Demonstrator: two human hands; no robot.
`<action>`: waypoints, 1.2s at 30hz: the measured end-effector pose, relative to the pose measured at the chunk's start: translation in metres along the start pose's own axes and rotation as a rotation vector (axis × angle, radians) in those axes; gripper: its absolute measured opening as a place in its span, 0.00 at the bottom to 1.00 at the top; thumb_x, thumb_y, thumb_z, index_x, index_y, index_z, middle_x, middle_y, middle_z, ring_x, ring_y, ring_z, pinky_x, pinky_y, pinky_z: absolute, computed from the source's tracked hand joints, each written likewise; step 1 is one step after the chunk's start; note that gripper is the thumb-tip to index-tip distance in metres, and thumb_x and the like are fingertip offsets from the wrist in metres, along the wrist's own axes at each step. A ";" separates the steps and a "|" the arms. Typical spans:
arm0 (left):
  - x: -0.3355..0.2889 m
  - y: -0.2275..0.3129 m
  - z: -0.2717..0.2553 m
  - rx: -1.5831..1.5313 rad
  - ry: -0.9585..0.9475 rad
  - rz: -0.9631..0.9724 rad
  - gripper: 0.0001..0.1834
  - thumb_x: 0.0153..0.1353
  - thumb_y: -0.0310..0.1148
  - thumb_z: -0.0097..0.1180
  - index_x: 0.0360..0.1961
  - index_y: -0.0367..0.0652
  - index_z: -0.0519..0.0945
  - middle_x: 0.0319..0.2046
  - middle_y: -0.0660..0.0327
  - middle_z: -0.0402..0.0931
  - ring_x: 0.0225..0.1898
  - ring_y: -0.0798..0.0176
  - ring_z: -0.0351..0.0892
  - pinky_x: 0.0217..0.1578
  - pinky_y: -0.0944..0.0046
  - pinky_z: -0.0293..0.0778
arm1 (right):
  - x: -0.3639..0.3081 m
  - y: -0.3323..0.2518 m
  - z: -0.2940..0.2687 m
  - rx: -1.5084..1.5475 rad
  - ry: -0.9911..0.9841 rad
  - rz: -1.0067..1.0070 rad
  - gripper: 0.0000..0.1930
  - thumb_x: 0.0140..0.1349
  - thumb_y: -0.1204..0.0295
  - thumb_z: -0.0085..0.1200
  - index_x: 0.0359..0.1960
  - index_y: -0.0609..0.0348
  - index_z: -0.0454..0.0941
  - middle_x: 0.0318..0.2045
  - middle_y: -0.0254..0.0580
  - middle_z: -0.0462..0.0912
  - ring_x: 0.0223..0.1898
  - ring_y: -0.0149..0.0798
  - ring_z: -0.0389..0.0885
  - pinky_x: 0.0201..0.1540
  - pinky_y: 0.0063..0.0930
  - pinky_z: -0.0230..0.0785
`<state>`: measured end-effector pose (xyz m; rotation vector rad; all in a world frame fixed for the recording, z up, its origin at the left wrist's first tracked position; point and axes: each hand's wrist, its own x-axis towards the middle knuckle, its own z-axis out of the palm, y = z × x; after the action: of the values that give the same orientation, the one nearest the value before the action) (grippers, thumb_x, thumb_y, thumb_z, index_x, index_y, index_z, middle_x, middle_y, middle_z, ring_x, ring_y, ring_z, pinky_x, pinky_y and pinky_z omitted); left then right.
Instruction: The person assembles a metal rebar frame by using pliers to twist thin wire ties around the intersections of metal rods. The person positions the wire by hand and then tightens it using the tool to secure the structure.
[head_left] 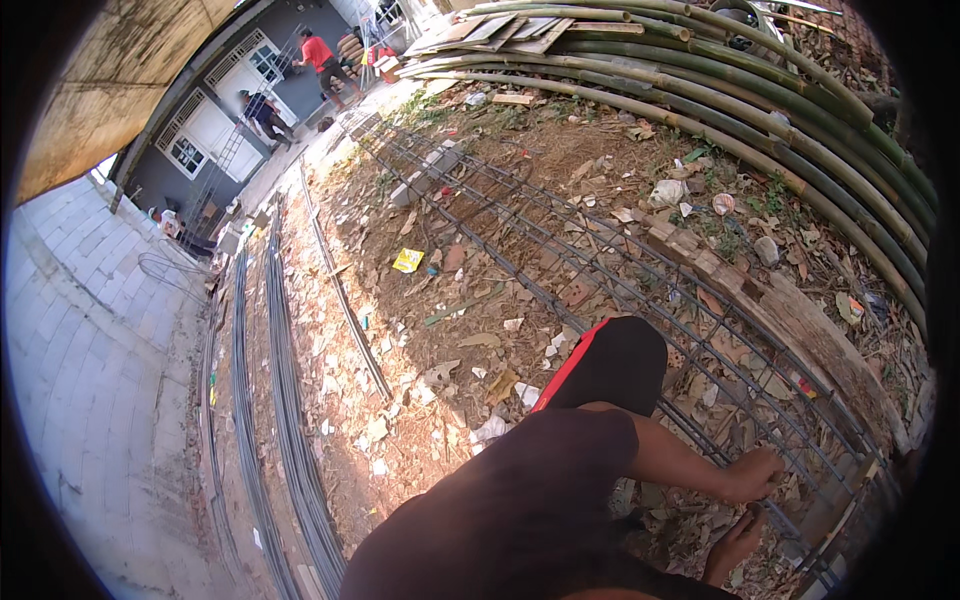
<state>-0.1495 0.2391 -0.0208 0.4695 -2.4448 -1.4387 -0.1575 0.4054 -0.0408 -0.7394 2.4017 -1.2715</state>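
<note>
A long cage of steel reinforcing bars [575,262], with stirrups tied along it, runs across the ground to my right side. My left hand [752,475] is closed at one of its bars near the close end; anything pinched in the fingers is too small to make out. Just below it, my right hand [733,545] has its fingers closed around something dark and slim, mostly hidden. Both hands are close together, next to the bars and the last stirrups. My bent knee [622,362], in black cloth with a red stripe, stands beside the cage.
Bundled steel bars [285,400] lie along the left, by a block wall [90,380]. Bamboo poles [780,130] are stacked at the far right. A wooden beam [770,300] borders the cage. Concrete blocks [425,175] sit under it. Other people [322,62] are near the house.
</note>
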 end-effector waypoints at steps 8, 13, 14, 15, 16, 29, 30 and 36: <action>-0.001 -0.002 -0.002 -0.105 -0.017 -0.009 0.07 0.55 0.25 0.68 0.30 0.36 0.81 0.28 0.48 0.81 0.37 0.39 0.83 0.42 0.44 0.76 | 0.009 0.051 -0.005 -0.176 -0.011 0.003 0.19 0.82 0.68 0.40 0.63 0.71 0.74 0.54 0.64 0.82 0.54 0.57 0.83 0.53 0.46 0.73; -0.007 0.000 -0.005 -0.062 -0.095 0.034 0.07 0.57 0.26 0.67 0.31 0.36 0.79 0.26 0.48 0.80 0.37 0.39 0.83 0.41 0.44 0.76 | 0.043 0.069 -0.034 0.164 -0.109 0.324 0.14 0.74 0.71 0.49 0.49 0.69 0.83 0.26 0.47 0.78 0.27 0.44 0.77 0.31 0.44 0.65; -0.008 -0.001 -0.003 -0.053 -0.063 0.064 0.08 0.57 0.26 0.67 0.31 0.36 0.79 0.26 0.48 0.80 0.36 0.39 0.83 0.40 0.44 0.76 | 0.046 0.059 -0.042 0.155 -0.127 0.313 0.14 0.74 0.71 0.49 0.51 0.68 0.83 0.30 0.49 0.79 0.30 0.47 0.78 0.34 0.45 0.66; -0.009 -0.002 -0.001 -0.043 -0.027 0.080 0.08 0.57 0.26 0.67 0.31 0.36 0.78 0.25 0.48 0.80 0.35 0.39 0.83 0.39 0.43 0.76 | 0.046 0.043 -0.048 0.079 -0.178 0.195 0.14 0.74 0.70 0.50 0.52 0.66 0.82 0.33 0.51 0.81 0.34 0.49 0.79 0.37 0.47 0.68; -0.009 -0.004 0.001 -0.042 -0.047 0.062 0.09 0.57 0.26 0.67 0.31 0.36 0.78 0.25 0.48 0.80 0.34 0.38 0.83 0.38 0.43 0.76 | 0.044 0.022 -0.052 -0.019 -0.215 0.036 0.15 0.74 0.70 0.50 0.54 0.65 0.82 0.36 0.54 0.83 0.37 0.52 0.81 0.40 0.48 0.70; -0.008 0.000 0.002 -0.056 0.019 0.026 0.13 0.56 0.29 0.70 0.34 0.36 0.77 0.33 0.43 0.80 0.40 0.34 0.82 0.40 0.40 0.75 | 0.062 -0.103 -0.088 -0.839 -0.505 -0.281 0.14 0.75 0.68 0.49 0.50 0.64 0.82 0.37 0.60 0.81 0.36 0.58 0.80 0.35 0.51 0.71; -0.008 0.000 0.000 -0.064 -0.002 0.036 0.13 0.56 0.29 0.70 0.34 0.36 0.77 0.33 0.43 0.80 0.40 0.34 0.81 0.40 0.40 0.74 | 0.062 -0.085 -0.082 -0.804 -0.407 -0.375 0.12 0.73 0.71 0.49 0.46 0.66 0.82 0.30 0.54 0.78 0.29 0.53 0.76 0.32 0.48 0.66; -0.005 -0.009 -0.005 -0.177 -0.220 -0.013 0.12 0.58 0.30 0.69 0.37 0.37 0.78 0.35 0.43 0.79 0.43 0.34 0.81 0.43 0.38 0.73 | 0.093 -0.001 -0.092 -0.401 -0.282 -0.268 0.05 0.70 0.77 0.50 0.39 0.68 0.74 0.27 0.53 0.76 0.28 0.52 0.75 0.35 0.42 0.68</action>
<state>-0.1415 0.2326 -0.0267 0.3035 -2.4486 -1.7776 -0.2786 0.4124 0.0063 -1.2960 2.3977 -0.7049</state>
